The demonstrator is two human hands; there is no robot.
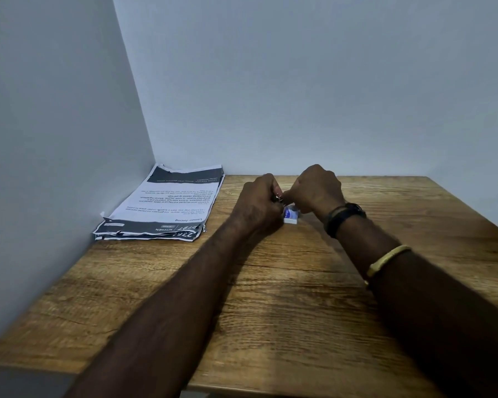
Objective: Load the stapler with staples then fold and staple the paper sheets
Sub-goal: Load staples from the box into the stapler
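Both hands meet at mid-worktop: the left hand (258,203) and right hand (316,188) pinch a small metal strip of staples (279,197) above a little staple box (291,215); printed paper sheets (163,205) lie stacked in the corner of the wood-grain worktop (270,297), against pale walls (55,110)

Plain office-like corner: wooden desk (270,311) against bare white walls (299,81), printed paper stack (164,205).
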